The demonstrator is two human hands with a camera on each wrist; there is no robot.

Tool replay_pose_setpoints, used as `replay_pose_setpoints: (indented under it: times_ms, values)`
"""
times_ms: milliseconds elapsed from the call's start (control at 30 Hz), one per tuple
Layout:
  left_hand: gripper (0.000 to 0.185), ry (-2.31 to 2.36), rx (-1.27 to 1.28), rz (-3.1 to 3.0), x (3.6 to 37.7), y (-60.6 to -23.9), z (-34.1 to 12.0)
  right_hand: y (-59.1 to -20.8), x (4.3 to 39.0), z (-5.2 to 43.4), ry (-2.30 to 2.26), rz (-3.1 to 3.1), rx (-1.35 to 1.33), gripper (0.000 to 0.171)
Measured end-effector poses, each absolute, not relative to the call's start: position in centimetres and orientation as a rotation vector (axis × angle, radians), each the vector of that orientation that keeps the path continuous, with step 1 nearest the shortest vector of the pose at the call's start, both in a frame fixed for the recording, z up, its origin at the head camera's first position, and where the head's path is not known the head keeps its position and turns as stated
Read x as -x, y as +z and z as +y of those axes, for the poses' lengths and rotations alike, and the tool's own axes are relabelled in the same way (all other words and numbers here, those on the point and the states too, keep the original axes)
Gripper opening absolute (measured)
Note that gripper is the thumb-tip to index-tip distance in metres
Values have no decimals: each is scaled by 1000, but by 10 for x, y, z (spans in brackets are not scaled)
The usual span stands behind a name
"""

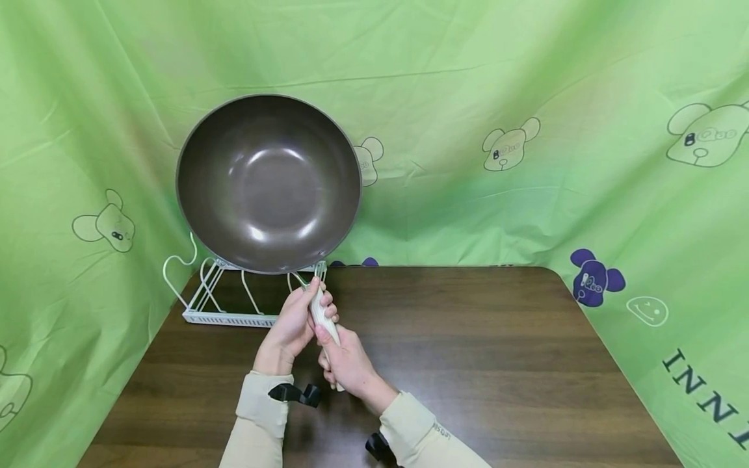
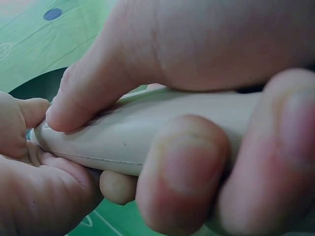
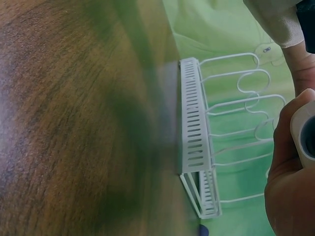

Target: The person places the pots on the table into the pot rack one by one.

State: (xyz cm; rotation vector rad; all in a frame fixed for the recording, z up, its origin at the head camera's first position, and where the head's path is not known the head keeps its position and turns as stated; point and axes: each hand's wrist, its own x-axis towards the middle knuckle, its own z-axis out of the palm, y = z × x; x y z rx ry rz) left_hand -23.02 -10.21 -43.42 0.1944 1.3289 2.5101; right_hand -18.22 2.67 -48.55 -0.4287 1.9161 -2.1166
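Note:
A large dark wok [image 1: 275, 182] is held up, its brown inside facing me and its long cream handle [image 1: 325, 316] pointing down toward me. My left hand [image 1: 292, 325] grips the handle close to the pan, thumb along the top. Lower down, my right hand [image 1: 351, 365] wraps the handle near its end. Fingers curled round the smooth cream handle [image 2: 113, 140] fill the left wrist view. In the right wrist view the round, hollow handle end [image 3: 297, 129] shows at the right edge. The wok's underside is hidden.
Behind and below the wok, a white wire rack [image 1: 231, 319] with curved dividers stands at the back left of the brown wooden table [image 1: 468, 364]; the wok overlaps part of it. Its slotted side rail [image 3: 192, 118] shows in the right wrist view. A green printed cloth [image 1: 445, 195] hangs around the table.

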Motion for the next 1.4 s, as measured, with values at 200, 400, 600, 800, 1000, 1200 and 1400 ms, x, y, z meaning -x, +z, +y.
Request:
replay_pose_setpoints:
  times_ms: [200, 400, 600, 800, 1000, 1200, 1400]
  values:
    - [29, 2515, -205, 1324, 230, -433, -105, -485, 183, 26, -2105, 1927, 452, 43]
    - [30, 2517, -207, 1323, 230, -432, -107, -484, 184, 23, -2098, 1919, 461, 43]
    - [31, 2517, -203, 1321, 229, -432, -110, -483, 184, 20, -2105, 1905, 439, 46]
    - [31, 2532, -209, 1313, 229, -433, -113, -482, 184, 18, -2101, 1912, 452, 47]
    - [29, 2551, -186, 1291, 228, -434, -115, -483, 184, 17, -2089, 1903, 450, 50]
    - [29, 2559, -186, 1300, 227, -435, -118, -483, 185, 15, -2090, 1893, 440, 55]
    - [28, 2575, -187, 1297, 228, -434, -120, -482, 186, 12, -2095, 1896, 443, 48]
